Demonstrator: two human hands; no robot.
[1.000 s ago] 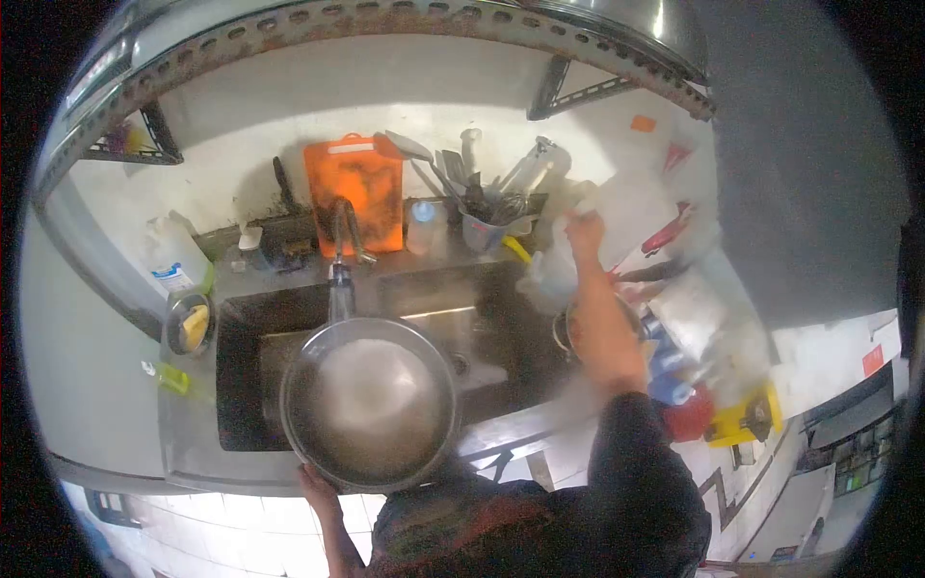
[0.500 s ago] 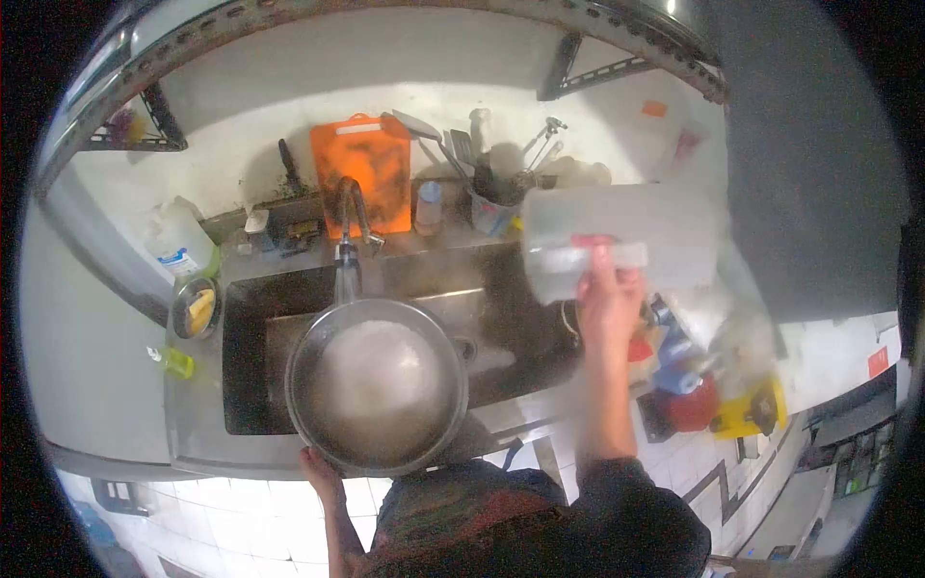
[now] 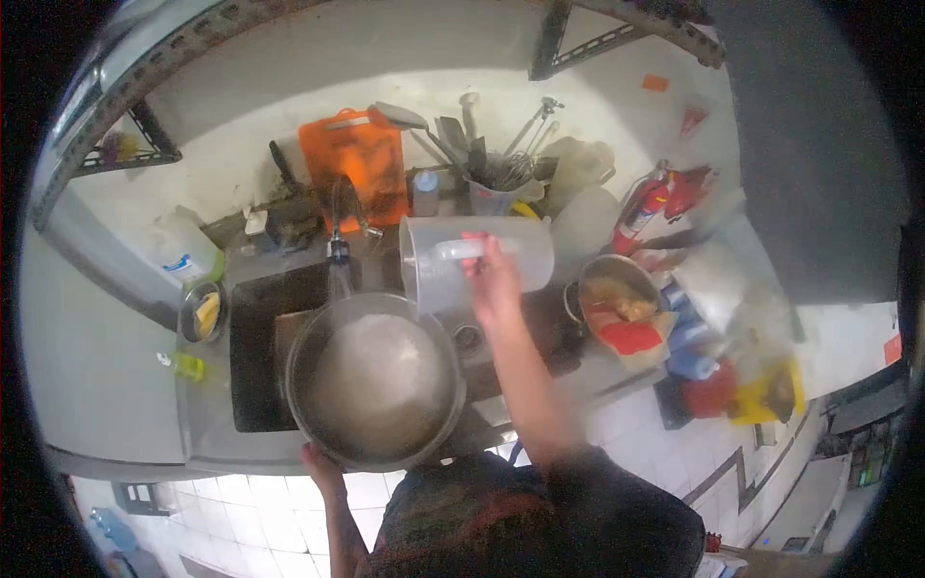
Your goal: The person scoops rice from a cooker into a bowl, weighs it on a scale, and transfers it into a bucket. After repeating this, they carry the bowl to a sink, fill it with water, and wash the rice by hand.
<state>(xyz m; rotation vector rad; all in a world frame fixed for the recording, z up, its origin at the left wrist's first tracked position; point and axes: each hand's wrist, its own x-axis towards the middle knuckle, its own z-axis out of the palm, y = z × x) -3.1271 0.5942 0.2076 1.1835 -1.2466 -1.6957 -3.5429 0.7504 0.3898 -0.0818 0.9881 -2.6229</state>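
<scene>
My right hand is closed around the handle of a large translucent plastic jug. The jug lies tipped on its side in the air, its mouth facing left, above the sink and just right of the tap. Below and to the left is a wide round metal bowl with something whitish in it, too blurred to name. At the bowl's near left rim my left hand grips its edge, fingers partly hidden beneath. The jug's lower left corner overlaps the bowl's far right rim in view.
Behind the sink stand a tap, an orange cutting board and a utensil container. A metal pot holding food and red packaging sits at the right. A small bowl and green bottle are at the left.
My right hand has carried the jug left and slightly down, from the sink's right end to beside the bowl. The pot at the right has come into fuller view. My left hand stays at the bowl.
</scene>
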